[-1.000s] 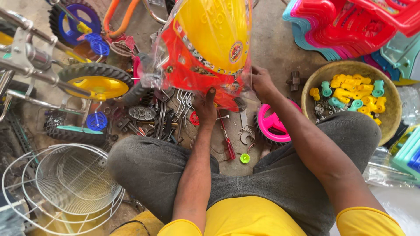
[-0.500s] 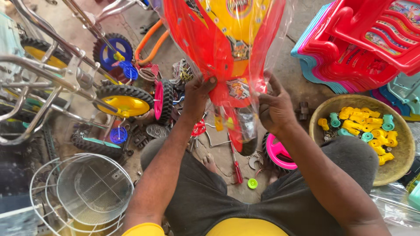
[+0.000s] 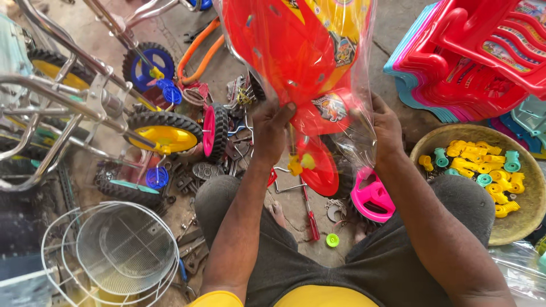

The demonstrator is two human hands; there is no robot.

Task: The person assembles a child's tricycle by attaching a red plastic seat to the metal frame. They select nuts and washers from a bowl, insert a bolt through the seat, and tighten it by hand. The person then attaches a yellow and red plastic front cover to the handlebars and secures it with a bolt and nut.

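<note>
Fingers of the left hand (image 3: 272,126) and right hand (image 3: 387,132) are clamped on the plastic-wrapped red and yellow toy body (image 3: 301,62), held up at frame centre so the clear wrap (image 3: 355,136) hangs free.

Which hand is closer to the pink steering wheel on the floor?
The right hand. It grips the wrapped red toy body just above the pink wheel; the left hand holds the body's other side, farther away.

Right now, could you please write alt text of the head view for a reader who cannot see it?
Both hands, left hand and right hand, hold up a red and yellow plastic toy body in clear wrap. Wheels, wire baskets and a bowl of small plastic parts surround the seated person.
</note>
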